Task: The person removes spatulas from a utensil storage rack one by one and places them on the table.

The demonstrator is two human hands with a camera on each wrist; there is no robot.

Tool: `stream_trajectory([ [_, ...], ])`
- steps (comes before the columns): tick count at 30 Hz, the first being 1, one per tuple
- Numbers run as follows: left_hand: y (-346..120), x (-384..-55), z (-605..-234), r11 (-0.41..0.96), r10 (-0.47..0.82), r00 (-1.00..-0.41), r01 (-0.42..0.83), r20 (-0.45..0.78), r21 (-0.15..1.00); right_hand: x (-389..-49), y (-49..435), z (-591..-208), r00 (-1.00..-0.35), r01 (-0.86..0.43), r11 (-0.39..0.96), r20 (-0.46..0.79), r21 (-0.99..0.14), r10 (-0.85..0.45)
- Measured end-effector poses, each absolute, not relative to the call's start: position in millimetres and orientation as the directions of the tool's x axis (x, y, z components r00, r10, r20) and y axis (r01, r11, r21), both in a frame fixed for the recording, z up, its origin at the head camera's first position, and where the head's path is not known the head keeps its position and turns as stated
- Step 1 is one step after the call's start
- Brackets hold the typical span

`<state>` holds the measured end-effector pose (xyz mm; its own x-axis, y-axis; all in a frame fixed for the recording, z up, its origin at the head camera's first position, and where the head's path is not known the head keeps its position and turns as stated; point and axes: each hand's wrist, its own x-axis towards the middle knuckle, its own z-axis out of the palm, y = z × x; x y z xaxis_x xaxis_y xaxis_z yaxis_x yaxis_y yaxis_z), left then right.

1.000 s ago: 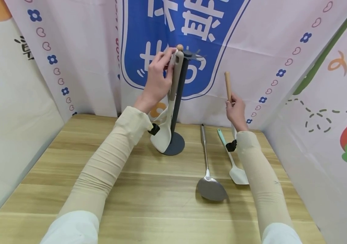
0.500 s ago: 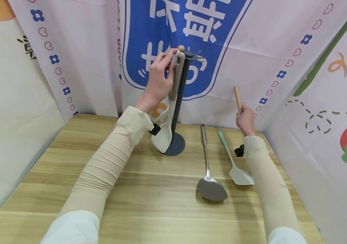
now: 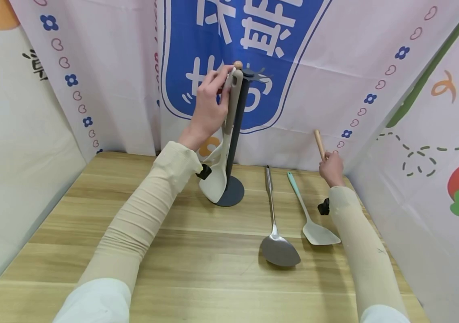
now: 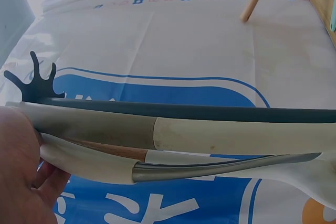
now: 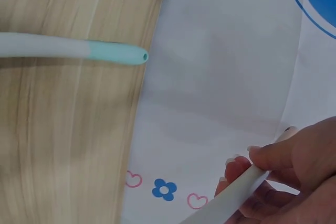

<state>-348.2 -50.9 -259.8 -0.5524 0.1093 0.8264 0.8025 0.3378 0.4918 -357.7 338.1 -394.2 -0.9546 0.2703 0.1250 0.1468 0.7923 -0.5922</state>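
Observation:
My left hand (image 3: 206, 106) is at the top of a dark grey utensil stand (image 3: 237, 130), its fingers on a white-handled utensil (image 4: 89, 162) with a metal shaft, head unclear. Beside it hangs a white spoon (image 3: 214, 183) with a grey-brown handle; a wooden-handled piece is partly hidden behind them. Toward the back right corner, my right hand (image 3: 332, 168) grips a utensil by its white shaft (image 5: 233, 195), wooden handle (image 3: 320, 144) pointing up. That utensil's head is out of sight. To its left lies a white spatula (image 3: 319, 233) with a mint handle.
A steel wok spatula (image 3: 280, 252) lies left of the mint-handled one on the wooden table (image 3: 197, 278). The stand's round base (image 3: 234, 194) is near the table's back edge. Printed cloth (image 3: 128, 80) hangs close behind and at both sides.
My right hand has moved right and down, carrying the wooden-handled utensil away from the stand. My left hand stays at the stand's top.

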Motion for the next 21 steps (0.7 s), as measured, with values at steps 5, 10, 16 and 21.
stream_trajectory([
  [5,-50.9,-348.6,-259.4,0.344,0.104,-0.571,0.789,0.814,0.510,-353.5,347.6,-403.8,-0.959,0.136,0.803,0.126,-0.581,0.253],
  [10,-50.1,-348.8,-258.4,0.338,0.105,-0.563,0.796,0.820,0.503,-348.8,354.6,-409.7,-0.962,0.098,0.810,0.153,-0.578,0.225],
  [16,-50.7,-347.5,-258.0,0.342,0.097,-0.571,0.788,0.815,0.512,-346.7,360.5,-412.5,-0.966,0.117,0.826,0.130,-0.551,0.223],
  [21,-50.2,-347.7,-258.6,0.339,0.103,-0.567,0.793,0.817,0.507,-342.1,365.6,-414.7,-0.974,0.110,0.843,0.111,-0.527,0.197],
])
